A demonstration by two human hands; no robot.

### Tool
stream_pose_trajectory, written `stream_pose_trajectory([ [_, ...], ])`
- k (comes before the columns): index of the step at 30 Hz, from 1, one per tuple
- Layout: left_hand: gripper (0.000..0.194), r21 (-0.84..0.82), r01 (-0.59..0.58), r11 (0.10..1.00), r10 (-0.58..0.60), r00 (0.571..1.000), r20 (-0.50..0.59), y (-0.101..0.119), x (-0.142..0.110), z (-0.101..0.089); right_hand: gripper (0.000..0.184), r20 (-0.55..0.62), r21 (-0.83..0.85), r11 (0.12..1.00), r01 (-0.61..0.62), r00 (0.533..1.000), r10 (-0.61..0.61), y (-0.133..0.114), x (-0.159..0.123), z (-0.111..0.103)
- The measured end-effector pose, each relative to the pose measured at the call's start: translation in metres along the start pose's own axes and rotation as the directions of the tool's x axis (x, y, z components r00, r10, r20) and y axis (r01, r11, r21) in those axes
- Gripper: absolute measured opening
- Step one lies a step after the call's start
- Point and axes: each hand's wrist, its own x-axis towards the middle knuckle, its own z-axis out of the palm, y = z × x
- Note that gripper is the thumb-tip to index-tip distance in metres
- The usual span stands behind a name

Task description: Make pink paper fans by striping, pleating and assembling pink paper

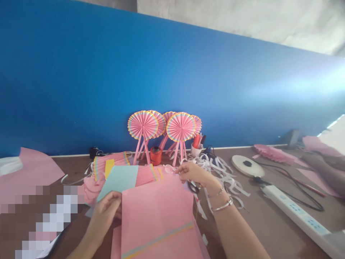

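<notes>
A pink paper sheet (159,212) with a slanting yellow, blue and orange stripe near its lower end is in front of me. My left hand (107,208) grips its upper left edge, fingers closed and partly behind the paper. At the upper right corner, my right hand (195,174) has its fingers bent and pinched at the sheet's far edge. Beyond the sheet lie a light blue paper (118,180), a yellow paper piece (109,167) and pleated pink paper (145,175). Black-handled scissors (193,187) lie partly hidden beside my right wrist.
Round pleated fans (142,125) on pink sticks stand against the blue partition (107,72). An orange-red spool (155,155) and a white cup (196,150) sit near them. White paper strips (215,165), a round hotplate (246,165) and a power strip (296,212) spread rightward. Another person's arm (320,171) rests far right.
</notes>
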Motion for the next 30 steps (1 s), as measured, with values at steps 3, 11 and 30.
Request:
stream_pose_trajectory([
  [3, 0.026, 0.143, -0.096, 0.985, 0.111, 0.988, -0.103, 0.007, 0.001, -0.006, 0.035, 0.036, -0.031, 0.998, 0.051, 0.998, -0.050, 0.004, 0.002, 0.003],
  [11, 0.031, 0.443, -0.407, 0.798, 0.333, 0.912, 0.239, 0.047, -0.005, 0.032, 0.038, 0.094, -0.299, 0.911, 0.284, 0.959, -0.268, -0.019, -0.010, 0.023],
  [30, 0.016, 0.197, -0.385, 0.902, 0.299, 0.884, 0.358, 0.050, 0.031, 0.111, 0.031, -0.028, -0.440, 0.862, 0.254, 0.955, -0.295, -0.026, -0.018, 0.025],
])
